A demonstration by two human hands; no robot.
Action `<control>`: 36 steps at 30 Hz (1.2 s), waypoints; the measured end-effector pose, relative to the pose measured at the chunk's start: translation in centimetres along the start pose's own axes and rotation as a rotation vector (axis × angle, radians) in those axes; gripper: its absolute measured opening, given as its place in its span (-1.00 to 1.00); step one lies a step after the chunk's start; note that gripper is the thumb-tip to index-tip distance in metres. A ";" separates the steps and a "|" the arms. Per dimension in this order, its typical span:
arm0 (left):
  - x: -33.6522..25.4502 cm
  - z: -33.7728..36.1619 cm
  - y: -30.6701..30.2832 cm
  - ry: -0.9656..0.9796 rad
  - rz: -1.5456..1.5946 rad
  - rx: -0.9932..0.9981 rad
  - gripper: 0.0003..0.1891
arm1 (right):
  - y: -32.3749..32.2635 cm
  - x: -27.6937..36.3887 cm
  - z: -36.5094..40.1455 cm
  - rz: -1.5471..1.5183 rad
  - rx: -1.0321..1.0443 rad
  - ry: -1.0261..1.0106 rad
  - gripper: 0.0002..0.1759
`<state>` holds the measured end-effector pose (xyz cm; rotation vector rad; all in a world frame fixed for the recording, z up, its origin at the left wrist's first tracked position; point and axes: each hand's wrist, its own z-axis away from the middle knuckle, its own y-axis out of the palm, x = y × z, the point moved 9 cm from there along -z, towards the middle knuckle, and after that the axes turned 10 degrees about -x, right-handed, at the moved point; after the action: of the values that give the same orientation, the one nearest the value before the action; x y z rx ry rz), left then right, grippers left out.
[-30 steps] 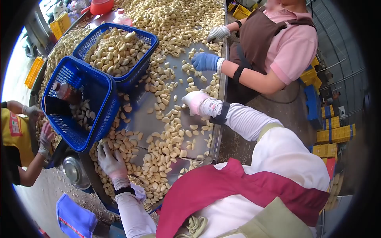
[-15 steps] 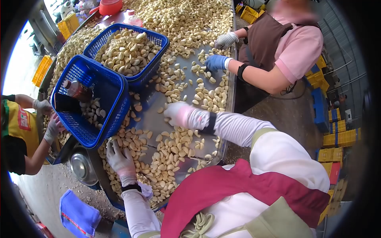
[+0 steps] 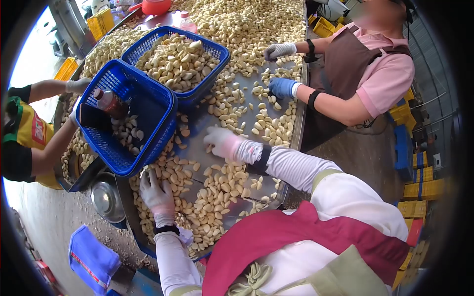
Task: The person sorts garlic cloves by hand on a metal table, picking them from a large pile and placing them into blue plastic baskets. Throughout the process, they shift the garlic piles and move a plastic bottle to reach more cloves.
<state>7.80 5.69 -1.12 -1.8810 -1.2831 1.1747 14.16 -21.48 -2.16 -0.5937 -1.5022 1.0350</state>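
A white glove covers my left hand (image 3: pixel 157 195), its fingers spread over pale garlic cloves (image 3: pixel 217 190) at the table's near left edge, just below a blue basket. My right hand (image 3: pixel 222 142), also gloved, hovers over or touches the bare metal mid-table with fingers curled downward; whatever lies between the fingertips is too small to make out. The nearer blue basket (image 3: pixel 165 143) holds a bottle (image 3: pixel 111 104) with dark contents, some whitish cloves and a dark object. Behind it, a second blue basket (image 3: pixel 212 76) is heaped with cloves.
Across the table, a co-worker's blue-gloved hand (image 3: pixel 283 88) and white-gloved hand (image 3: pixel 279 51) are among cloves. Another person's gloved hand (image 3: pixel 77 86) is beside the nearer basket. A large clove pile (image 3: pixel 247 22) covers the far end. A metal lid (image 3: pixel 106 197) sits below the left edge.
The view has shifted, carrying the scene rightward. My right hand has drawn slightly back towards me; my left stays by the basket. The left co-worker's hands have moved farther up alongside the basket.
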 end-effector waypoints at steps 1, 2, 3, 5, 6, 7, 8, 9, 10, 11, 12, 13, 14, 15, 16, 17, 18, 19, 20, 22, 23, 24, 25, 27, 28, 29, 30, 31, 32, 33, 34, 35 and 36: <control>0.0 0.1 0.0 0.002 -0.002 0.001 -0.40 | 2.2 0.6 -0.1 0.093 0.052 -0.107 -0.67; 0.1 0.2 0.2 -0.001 -0.009 0.004 -0.40 | 4.3 0.9 0.1 0.188 0.102 -0.216 -0.68; 0.2 0.0 0.2 -0.004 -0.017 0.003 -0.40 | 3.9 2.2 0.9 0.242 0.125 -0.252 -0.68; 0.1 0.0 0.1 -0.002 -0.020 -0.003 -0.40 | 4.1 1.3 0.2 0.147 0.136 -0.162 -0.71; 0.0 0.0 0.1 0.002 -0.018 0.001 -0.40 | 4.3 0.6 0.0 0.051 0.152 -0.061 -0.73; 0.0 0.0 0.1 0.010 -0.034 0.003 -0.40 | 2.8 1.4 -0.2 0.046 0.146 -0.143 -0.80; 0.3 -0.2 0.0 0.000 -0.042 -0.005 -0.40 | 0.9 1.9 -0.6 0.047 0.094 -0.192 -0.82; 0.0 -0.5 -0.2 0.007 -0.014 -0.006 -0.40 | -2.3 3.6 -1.1 0.048 0.048 -0.245 -0.84; -0.2 -0.4 -0.3 0.006 0.013 -0.001 -0.41 | -6.7 5.5 -2.0 -0.005 -0.073 -0.260 -0.82; -0.2 -0.3 -0.3 0.009 0.016 0.004 -0.41 | -11.3 7.1 -2.3 -0.095 -0.410 -0.534 -0.83; -0.1 0.0 -0.2 0.005 0.014 0.018 -0.41 | -16.4 8.3 -2.3 -0.201 -0.604 -0.534 -0.79; 0.0 0.0 0.0 -0.013 0.015 0.034 -0.39 | -20.5 9.6 -2.1 -0.271 -0.798 -0.517 -0.57; 0.2 0.0 0.2 -0.024 0.014 0.046 -0.38 | -21.4 7.4 -3.2 -0.518 -0.700 -0.205 -0.36; 0.5 0.1 0.1 -0.039 -0.002 0.046 -0.38 | -22.9 7.3 -3.0 -0.236 -0.779 -0.149 -0.25; 0.6 0.1 0.3 -0.081 0.025 0.055 -0.36 | -22.8 7.4 -2.2 -0.070 -0.877 -0.247 -0.28; 0.5 0.3 0.3 -0.127 0.054 0.061 -0.34 | -18.9 5.9 -2.5 0.038 -0.677 -0.356 -0.23; -0.2 0.6 0.0 -0.138 0.050 0.075 -0.31 | -15.0 4.6 -1.9 0.148 -0.475 -0.461 -0.18; -0.6 1.7 0.7 -0.115 0.083 0.153 -0.33 | -10.8 2.9 -1.1 0.290 -0.075 -0.317 -0.04; -0.7 3.3 1.3 -0.089 0.120 0.232 -0.34 | -6.9 0.9 1.9 0.430 0.323 -0.161 0.11; -1.6 5.5 -0.4 -0.092 0.364 0.426 -0.38 | -4.3 0.7 7.1 0.459 0.582 -0.100 0.40; -2.7 7.3 -0.7 -0.075 0.613 0.615 -0.41 | -2.3 0.6 8.4 0.396 0.638 -0.086 0.49; -1.4 8.8 -1.1 -0.083 0.608 0.618 -0.41 | -0.1 0.7 9.7 0.324 0.692 -0.063 0.59; 2.1 11.2 -0.8 -0.469 0.814 0.676 -0.45 | 1.1 2.5 10.9 0.271 0.695 -0.070 0.54; 4.3 14.1 -1.1 -0.842 0.994 0.717 -0.48 | 4.1 6.5 12.1 0.172 0.756 -0.079 0.23; 5.5 16.1 -1.1 -1.190 1.031 0.692 -0.46 | 6.1 8.3 12.3 0.129 0.824 -0.090 -0.04; 6.1 18.0 -1.3 -1.544 1.048 0.650 -0.44 | 7.7 10.6 12.2 0.139 0.781 -0.174 -0.15; 5.2 18.2 -1.9 -1.657 1.044 0.643 -0.40 | 9.6 12.9 12.2 0.148 0.739 -0.259 -0.25; 5.6 15.3 -3.0 -1.088 0.757 0.637 -0.37 | 13.4 14.4 12.1 -0.027 0.763 -0.113 -0.21; 5.8 14.8 -3.1 -0.794 0.618 0.641 -0.36 | 13.7 16.5 11.9 -0.119 0.775 -0.148 -0.13; 5.8 14.4 -3.6 -0.518 0.450 0.595 -0.34 | 13.9 18.6 11.7 -0.210 0.792 -0.181 -0.06; 9.9 18.2 -0.2 -1.130 0.921 0.521 -0.42 | 11.4 21.8 11.8 -0.209 0.795 -0.395 0.05; 11.0 21.7 2.0 -1.742 1.391 0.369 -0.50 | 11.8 22.6 11.1 -0.261 0.442 -0.579 -0.09; 11.5 22.0 1.8 -1.741 1.390 0.364 -0.50 | 10.5 22.5 10.1 -0.262 0.442 -0.583 -0.09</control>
<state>-9.29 15.27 -16.44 -0.9099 0.2116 3.7515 -2.22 -0.47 0.82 0.2379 -1.7069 1.3428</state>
